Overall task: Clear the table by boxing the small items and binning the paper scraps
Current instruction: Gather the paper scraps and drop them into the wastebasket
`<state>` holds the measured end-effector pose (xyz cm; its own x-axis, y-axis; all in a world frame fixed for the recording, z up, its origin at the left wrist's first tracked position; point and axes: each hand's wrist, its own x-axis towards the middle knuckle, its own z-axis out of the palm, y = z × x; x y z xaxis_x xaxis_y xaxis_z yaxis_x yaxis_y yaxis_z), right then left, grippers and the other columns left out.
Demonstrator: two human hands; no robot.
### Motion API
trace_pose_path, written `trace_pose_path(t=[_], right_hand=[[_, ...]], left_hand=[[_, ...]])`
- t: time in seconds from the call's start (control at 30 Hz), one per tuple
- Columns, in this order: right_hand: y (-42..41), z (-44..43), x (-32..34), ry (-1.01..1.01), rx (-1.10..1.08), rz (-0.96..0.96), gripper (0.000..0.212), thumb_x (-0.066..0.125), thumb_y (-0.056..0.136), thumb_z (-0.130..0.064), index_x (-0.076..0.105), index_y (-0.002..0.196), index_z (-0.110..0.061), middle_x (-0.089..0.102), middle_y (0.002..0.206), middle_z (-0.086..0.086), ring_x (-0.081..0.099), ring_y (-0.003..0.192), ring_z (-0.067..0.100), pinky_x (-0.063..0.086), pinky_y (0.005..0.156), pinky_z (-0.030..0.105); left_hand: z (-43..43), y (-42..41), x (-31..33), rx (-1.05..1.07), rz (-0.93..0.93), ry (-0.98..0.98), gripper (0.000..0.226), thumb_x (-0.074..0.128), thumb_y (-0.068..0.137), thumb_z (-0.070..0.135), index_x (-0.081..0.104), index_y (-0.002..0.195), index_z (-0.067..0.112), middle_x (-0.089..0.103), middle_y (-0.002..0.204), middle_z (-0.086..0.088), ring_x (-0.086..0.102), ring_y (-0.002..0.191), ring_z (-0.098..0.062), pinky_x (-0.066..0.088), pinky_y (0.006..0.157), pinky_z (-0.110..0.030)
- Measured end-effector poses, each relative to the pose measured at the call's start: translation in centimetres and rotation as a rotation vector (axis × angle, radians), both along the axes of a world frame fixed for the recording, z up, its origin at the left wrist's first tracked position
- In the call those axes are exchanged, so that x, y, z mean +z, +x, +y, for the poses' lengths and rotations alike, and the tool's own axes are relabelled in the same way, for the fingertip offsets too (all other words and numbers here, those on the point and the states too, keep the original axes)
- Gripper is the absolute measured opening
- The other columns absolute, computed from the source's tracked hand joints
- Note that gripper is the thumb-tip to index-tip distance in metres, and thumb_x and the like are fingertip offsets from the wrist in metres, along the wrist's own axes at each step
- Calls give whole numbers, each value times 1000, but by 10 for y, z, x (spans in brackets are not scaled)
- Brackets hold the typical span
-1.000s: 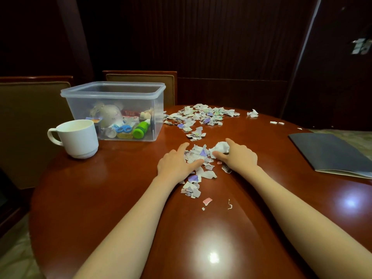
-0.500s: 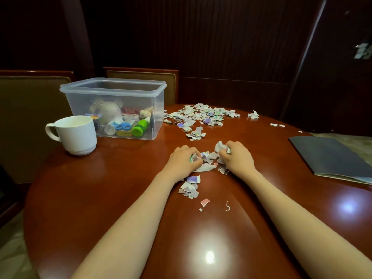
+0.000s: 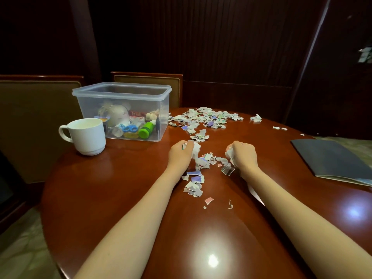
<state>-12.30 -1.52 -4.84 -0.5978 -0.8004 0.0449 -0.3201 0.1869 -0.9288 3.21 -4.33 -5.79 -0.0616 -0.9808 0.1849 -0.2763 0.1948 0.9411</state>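
Reaching fwd w/ both arms, your left hand [image 3: 180, 153] and right hand [image 3: 243, 156] each clench a wad of paper scraps [image 3: 208, 158], knuckles up; loose ones lie btwn them on the table [image 3: 120, 188], another pile [image 3: 207, 117] sits beside the box [image 3: 120, 91].

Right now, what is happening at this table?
A person is gathering paper scraps on the wooden table. The left grip and the right grip each clutch a fistful from the near pile. A larger pile lies farther back. The clear box already holds small items, beside a white mug. No bin is in view.
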Motion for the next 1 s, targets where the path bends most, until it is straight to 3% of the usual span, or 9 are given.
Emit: trace_pose_path(t=[0.1,0.27,0.43,0.53,0.6,0.8,0.87,0.93,1.0], right_hand=[[13,5,7,-105,49,-360,20,45,85,-24,51,79,-7,51,77,12,39,57,15,28,50,24],[42,5,11,-16,81,-719,23,54,85,-27,53,102,-12,46,65,0,44,39,8,30,31,11],[69,8,15,11,132,-1003,25,51,88,-31,42,68,-19,47,45,1,30,20,5,22,28,10],[90,7,26,-72,173,-1065,27,52,88,-28,37,68,-18,36,60,0,28,20,5,20,26,10],[108,11,35,-127,167,-1082,22,55,87,-23,42,72,-15,33,60,0,28,23,6,21,27,10],[158,18,50,-202,77,-1061,18,64,83,-11,50,71,-11,49,64,4,42,45,12,35,33,14],[177,20,49,-192,96,-1054,14,63,80,-4,52,73,-9,55,70,8,52,56,18,49,48,25],[196,22,48,-201,125,-1045,12,60,79,3,53,74,-5,56,69,10,56,62,21,53,62,35],[214,23,47,-225,160,-1032,20,56,79,8,49,68,-8,52,66,9,54,63,20,52,66,35]], left_hand=[[5,-5,8,30,187,165,36,39,99,26,39,63,23,42,67,1,39,63,-14,31,57,-23],[13,-2,16,38,519,394,28,41,95,26,43,69,16,50,74,-7,44,64,-16,34,56,-24],[11,4,25,71,827,544,30,44,95,28,48,74,8,49,68,-8,50,58,-12,41,52,-18],[21,14,29,28,973,550,32,42,91,19,34,60,15,37,52,-1,39,41,-8,35,43,-14],[31,20,31,4,1059,550,31,36,91,19,25,62,19,25,60,-1,29,51,-10,29,50,-20],[36,52,35,80,1161,510,30,32,90,23,35,62,14,42,54,-4,46,34,-15,38,41,-13],[41,63,40,123,1110,454,29,33,90,24,40,64,14,50,56,-6,52,45,-18,44,49,-20],[51,76,45,121,1218,413,25,31,91,24,47,76,11,54,79,-14,55,68,-25,46,66,-32],[22,102,20,250,1168,373,31,33,92,28,50,76,8,54,79,-16,55,70,-27,46,67,-33]])
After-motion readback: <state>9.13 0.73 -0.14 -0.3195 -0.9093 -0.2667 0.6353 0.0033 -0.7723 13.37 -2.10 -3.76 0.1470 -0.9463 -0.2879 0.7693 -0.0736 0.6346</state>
